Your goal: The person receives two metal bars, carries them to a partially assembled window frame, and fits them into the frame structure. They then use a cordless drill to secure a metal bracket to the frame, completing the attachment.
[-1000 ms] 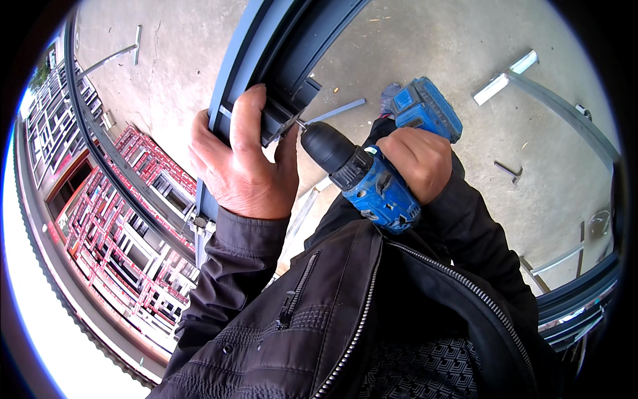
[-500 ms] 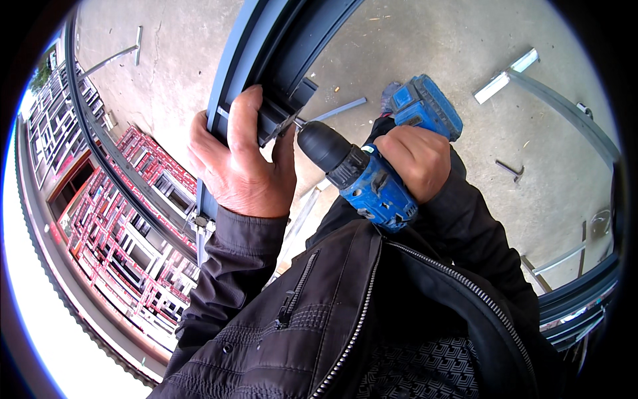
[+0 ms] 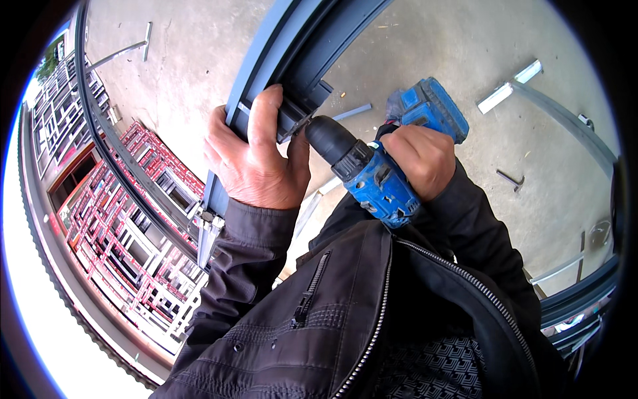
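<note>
A long dark blue-grey metal profile (image 3: 272,53) runs from the top of the view down to my left hand (image 3: 262,163). The fingers of that hand are wrapped round its end, holding a black channelled end part (image 3: 292,110) there. In my right hand (image 3: 422,159) is a blue cordless drill (image 3: 379,189), gripped by its handle. Its black chuck (image 3: 329,139) points up and left at the end part, close to my left fingertips. The bit's tip is hard to make out where it meets the part.
Grey concrete floor (image 3: 432,40) lies below. A T-ended metal stand (image 3: 512,90) is at right, with a small dark bent tool (image 3: 510,179) and a thin grey bar (image 3: 355,111) on the floor. At left, a long dark rail (image 3: 106,143) passes stacked red-and-white frames (image 3: 133,226).
My hands, the drill and the profile sit slightly farther right in the view, as do the surroundings at left. Less of the bit shows between chuck and end part. Both grips are unchanged.
</note>
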{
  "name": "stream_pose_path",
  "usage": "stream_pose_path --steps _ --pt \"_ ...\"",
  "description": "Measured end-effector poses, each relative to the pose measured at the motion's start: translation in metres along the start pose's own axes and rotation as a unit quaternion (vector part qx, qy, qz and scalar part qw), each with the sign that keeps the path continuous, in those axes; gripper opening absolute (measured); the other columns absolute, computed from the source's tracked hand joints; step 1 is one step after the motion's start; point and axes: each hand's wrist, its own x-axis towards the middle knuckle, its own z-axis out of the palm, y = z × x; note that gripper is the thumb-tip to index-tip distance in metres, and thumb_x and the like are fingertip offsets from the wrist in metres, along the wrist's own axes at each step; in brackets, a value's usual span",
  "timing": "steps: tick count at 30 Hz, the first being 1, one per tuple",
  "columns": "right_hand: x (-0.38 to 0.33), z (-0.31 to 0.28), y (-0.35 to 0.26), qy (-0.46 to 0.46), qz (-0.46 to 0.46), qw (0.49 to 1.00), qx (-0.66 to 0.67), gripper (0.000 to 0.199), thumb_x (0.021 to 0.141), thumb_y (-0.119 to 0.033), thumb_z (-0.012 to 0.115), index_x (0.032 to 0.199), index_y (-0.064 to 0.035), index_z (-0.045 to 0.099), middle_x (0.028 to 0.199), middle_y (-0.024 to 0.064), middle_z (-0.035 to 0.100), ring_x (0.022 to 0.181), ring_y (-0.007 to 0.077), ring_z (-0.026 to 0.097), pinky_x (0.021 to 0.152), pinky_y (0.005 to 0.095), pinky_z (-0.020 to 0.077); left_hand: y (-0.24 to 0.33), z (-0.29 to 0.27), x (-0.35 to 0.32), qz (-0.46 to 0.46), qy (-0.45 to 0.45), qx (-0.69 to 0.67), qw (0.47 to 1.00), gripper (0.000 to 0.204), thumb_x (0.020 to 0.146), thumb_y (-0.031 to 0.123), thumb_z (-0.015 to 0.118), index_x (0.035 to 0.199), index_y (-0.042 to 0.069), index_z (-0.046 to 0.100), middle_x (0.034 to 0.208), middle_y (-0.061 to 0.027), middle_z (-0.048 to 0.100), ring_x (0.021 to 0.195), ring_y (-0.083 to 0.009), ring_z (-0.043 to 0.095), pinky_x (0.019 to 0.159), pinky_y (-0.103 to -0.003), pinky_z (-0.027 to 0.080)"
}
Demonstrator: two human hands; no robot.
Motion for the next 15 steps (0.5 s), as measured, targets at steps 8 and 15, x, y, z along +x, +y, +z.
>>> stream_pose_path --steps 8,15 --pt "-0.004 -0.008 -0.004 -0.012 0.002 1.0 0.008 0.014 0.074 -0.006 0.069 0.086 -0.0044 0.061 0.072 0.0107 0.06 0.064 0.0286 0.065 0.055 0.0363 0.0517 0.001 -0.002 0.003 -0.04 0.004 -0.029 0.999 0.075 0.07 0.019 0.089 0.137 0.018 0.056 0.127 -0.0245 0.051 0.113 -0.0446 0.05 0.096 -0.055 0.039" --pt "-0.028 -0.019 0.0 -0.024 -0.007 0.999 0.02 0.015 0.073 -0.005 0.069 0.086 -0.0026 0.062 0.073 0.0107 0.061 0.064 0.0287 0.065 0.056 0.0364 0.0516 0.004 -0.004 -0.001 -0.031 -0.023 0.014 0.999 0.078 0.075 0.02 0.087 0.142 0.01 0.048 0.133 -0.014 0.058 0.119 -0.0476 0.049 0.101 -0.06 0.037"
